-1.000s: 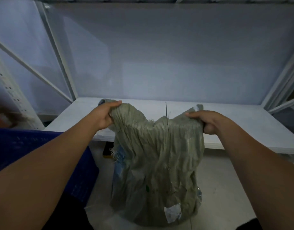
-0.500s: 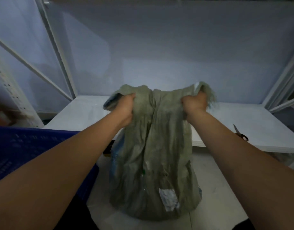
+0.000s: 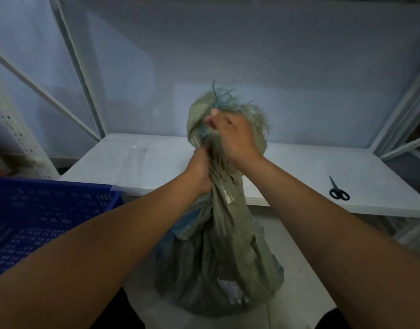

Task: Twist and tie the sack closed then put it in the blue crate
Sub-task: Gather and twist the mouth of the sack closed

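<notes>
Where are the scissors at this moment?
In the head view, the scissors lie on the white shelf board at the right, near its front edge, to the right of the sack.

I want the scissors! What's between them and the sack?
In the head view, only bare white table lies between the scissors and the sack. The person's right forearm crosses in front of that stretch.

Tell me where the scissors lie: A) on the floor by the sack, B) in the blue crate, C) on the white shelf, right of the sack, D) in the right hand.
C: the scissors lie flat on the shelf, off to the right of the sack.
</notes>
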Available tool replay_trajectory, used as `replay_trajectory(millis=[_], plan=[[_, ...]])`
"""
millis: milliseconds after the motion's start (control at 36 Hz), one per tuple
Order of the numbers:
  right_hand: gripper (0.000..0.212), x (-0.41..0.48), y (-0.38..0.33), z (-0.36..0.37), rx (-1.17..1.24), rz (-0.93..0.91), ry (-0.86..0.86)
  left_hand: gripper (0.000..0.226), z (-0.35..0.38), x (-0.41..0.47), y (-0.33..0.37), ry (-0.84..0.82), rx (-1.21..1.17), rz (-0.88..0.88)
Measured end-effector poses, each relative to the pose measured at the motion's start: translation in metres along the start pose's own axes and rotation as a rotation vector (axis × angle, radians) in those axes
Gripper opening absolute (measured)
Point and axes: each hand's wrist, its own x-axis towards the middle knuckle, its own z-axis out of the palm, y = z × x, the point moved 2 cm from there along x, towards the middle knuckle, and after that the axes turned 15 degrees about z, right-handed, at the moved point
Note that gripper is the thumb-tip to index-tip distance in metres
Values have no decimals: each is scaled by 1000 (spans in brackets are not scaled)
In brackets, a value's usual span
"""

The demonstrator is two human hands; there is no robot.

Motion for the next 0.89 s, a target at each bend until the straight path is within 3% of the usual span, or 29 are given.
replay_trajectory(millis=[56, 139, 194, 250, 333, 444, 528, 556, 611, 639, 694, 750, 778, 833, 889], plan=[[38, 6, 2, -10, -74, 40, 100, 55, -5, 2, 2, 47, -4, -14], [35, 10, 19, -33, -483, 406, 163, 59, -11, 4, 1, 141, 4, -39], [52, 4, 35, -46, -678, 617, 93, 62, -12, 4, -1, 194, 15, -42], [74, 1, 48, -50, -718, 702, 2, 61, -10, 2, -2, 221, 31, -50], [86, 1, 57, -48, -483, 814, -193, 59, -8, 2, -9, 176, 85, -91], [57, 13, 50, -38, 41, 800, -272, 44, -1, -3, -15, -24, 322, -173], [77, 21, 49, -31, 252, 770, -246, 33, 9, -9, -20, -141, 496, -154], [72, 21, 48, -29, 234, 721, -224, 31, 10, -9, -22, -155, 594, -110], [34, 19, 47, -28, 133, 614, -135, 39, 12, -1, -22, -173, 817, 1], [14, 19, 48, -29, 122, 587, -101, 48, 11, 2, -20, -178, 948, 59], [4, 20, 49, -31, 194, 569, -52, 77, 5, 10, -15, -110, 1134, 78], [3, 21, 49, -30, 284, 582, -24, 111, -4, 12, -12, -15, 1099, 3], [5, 23, 49, -29, 303, 597, -17, 106, -5, 8, -11, -33, 986, -54], [13, 25, 47, -29, 311, 646, -10, 65, -3, 0, -14, -164, 704, -168], [16, 28, 47, -28, 318, 714, -17, 46, -2, -8, -18, -252, 494, -219]])
